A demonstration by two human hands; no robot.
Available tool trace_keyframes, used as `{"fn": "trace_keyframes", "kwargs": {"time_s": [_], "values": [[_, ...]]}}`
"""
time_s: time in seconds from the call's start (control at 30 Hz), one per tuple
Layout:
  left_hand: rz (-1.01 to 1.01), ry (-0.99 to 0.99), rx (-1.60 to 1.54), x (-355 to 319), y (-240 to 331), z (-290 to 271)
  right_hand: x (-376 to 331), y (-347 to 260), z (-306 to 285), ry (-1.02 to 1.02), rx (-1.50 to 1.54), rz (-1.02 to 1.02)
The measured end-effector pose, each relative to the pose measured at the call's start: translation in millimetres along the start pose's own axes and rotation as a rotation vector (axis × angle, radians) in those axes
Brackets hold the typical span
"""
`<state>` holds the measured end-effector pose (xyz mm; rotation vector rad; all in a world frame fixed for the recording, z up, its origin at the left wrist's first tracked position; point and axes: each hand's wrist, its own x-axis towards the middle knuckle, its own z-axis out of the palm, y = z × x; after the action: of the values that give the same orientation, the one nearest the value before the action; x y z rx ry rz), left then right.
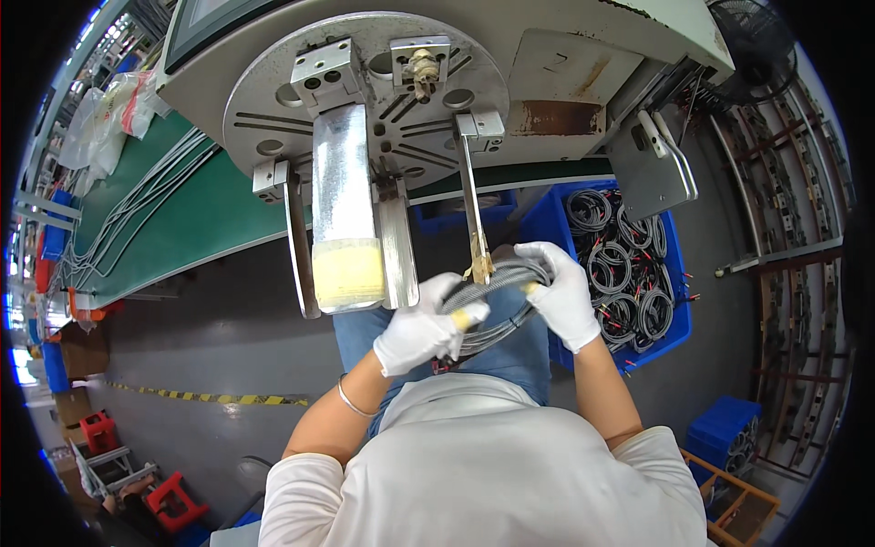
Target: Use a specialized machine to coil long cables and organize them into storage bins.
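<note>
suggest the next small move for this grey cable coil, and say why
Perhaps ease the cable coil to the right, toward the blue bin. The left hand and right hand both have hold of it beside the thin metal arm, and similar grey coils already lie in that bin.

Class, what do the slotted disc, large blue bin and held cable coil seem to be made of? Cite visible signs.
Slotted disc: bare metal, perhaps steel or aluminium, from its dull silvery sheen.
Large blue bin: probably moulded plastic, given its smooth, evenly coloured walls.
Cable coil: flexible, apparently with grey braided sleeving, judging by its fine texture; fabric or plastic, I cannot tell.
</note>
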<state>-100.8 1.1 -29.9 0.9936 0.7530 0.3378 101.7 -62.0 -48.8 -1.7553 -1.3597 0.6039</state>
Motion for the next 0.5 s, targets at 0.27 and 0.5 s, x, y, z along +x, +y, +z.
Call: {"fn": "trace_keyframes", "kwargs": {"time_s": [0.27, 0.5], "values": [[0.121, -0.014, -0.052, 19, -26, -26, -6, 0, -12, -0.636, 1.189, 0.377], [0.078, -0.101, -0.331, 17, -26, -26, -3, -6, -3, -0.454, 0.900, 0.485]]}}
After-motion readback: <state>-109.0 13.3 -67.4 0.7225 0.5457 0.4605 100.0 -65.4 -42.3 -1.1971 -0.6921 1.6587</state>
